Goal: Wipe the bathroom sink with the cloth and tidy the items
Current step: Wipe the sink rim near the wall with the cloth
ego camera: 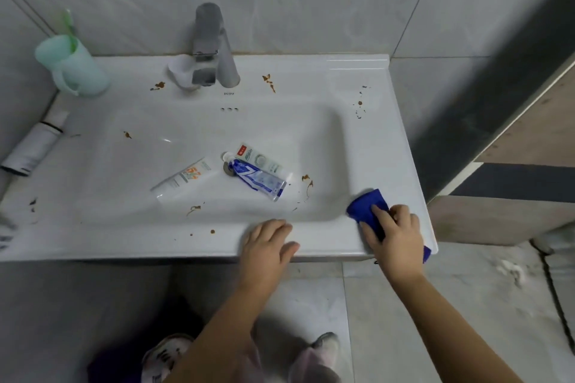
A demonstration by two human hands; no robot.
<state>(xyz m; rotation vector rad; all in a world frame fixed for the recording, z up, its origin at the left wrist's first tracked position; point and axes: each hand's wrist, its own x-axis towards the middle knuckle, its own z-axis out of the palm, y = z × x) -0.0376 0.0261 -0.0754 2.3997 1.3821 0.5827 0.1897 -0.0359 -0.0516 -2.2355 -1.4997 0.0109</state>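
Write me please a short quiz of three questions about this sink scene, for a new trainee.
1. True or false: the right hand holds the blue cloth on the front right corner of the sink.
2. How many tubes lie in the basin: A one, B three, C five?
3. Fill in: the green cup stands at the sink's back ___ corner.
Key: 1 true; 2 B; 3 left.
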